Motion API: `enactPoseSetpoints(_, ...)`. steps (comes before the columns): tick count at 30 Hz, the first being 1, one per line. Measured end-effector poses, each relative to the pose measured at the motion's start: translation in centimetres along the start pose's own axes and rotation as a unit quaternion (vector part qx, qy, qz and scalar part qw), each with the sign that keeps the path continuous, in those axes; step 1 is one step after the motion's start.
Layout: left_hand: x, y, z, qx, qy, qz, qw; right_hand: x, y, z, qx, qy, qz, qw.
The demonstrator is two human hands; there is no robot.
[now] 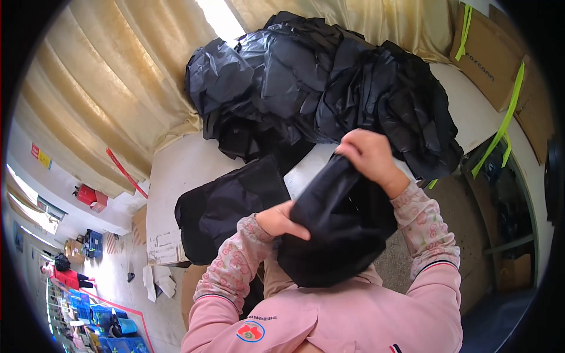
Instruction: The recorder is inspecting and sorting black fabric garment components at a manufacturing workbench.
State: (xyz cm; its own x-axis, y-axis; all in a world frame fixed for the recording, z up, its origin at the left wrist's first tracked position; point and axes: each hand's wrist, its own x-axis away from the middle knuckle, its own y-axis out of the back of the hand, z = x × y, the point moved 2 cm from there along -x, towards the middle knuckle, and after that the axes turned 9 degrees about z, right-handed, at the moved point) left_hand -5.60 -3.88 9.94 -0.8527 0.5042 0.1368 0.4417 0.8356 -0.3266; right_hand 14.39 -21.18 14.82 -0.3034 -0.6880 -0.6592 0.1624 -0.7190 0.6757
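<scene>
In front of my chest hangs a piece of black cloth (329, 223), loose and folded, with a sheen on its upper part. My right hand (372, 157) pinches its upper edge, knuckles up. Lower down and to the left, my left hand (283, 221) grips its side, the thumb lying over the front and the other fingers hidden behind the cloth. A flat stack of black cloth pieces (226, 206) lies on the white table (176, 165), just beyond my left forearm. Behind it rises a large crumpled heap of black cloth (318, 76).
Gold curtains (106, 82) hang behind the table. Cardboard boxes (491, 70) with yellow-green straps stand at the far right. On the left floor are blue crates (115, 323), and a person in red (65, 275) is farther off. A red strip (126, 172) rises beside the table's left edge.
</scene>
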Motion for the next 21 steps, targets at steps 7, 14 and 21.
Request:
enactPoseSetpoints(7,1.7,2.1,-2.1,0.183,-0.214,-0.143,0.949,0.1,2.8,3.0,-0.327,-0.158,0.03,0.931)
enactPoseSetpoints(14,0.9,1.4,-2.4,0.244,-0.219,-0.106,0.939,1.3,2.9,4.7,-0.304,-0.109,0.146,0.935)
enactPoseSetpoints(21,0.3,0.1,-3.9,0.201,-0.21,-0.165,0.943,-1.7,4.5,10.8,0.068,0.066,-0.036,0.995)
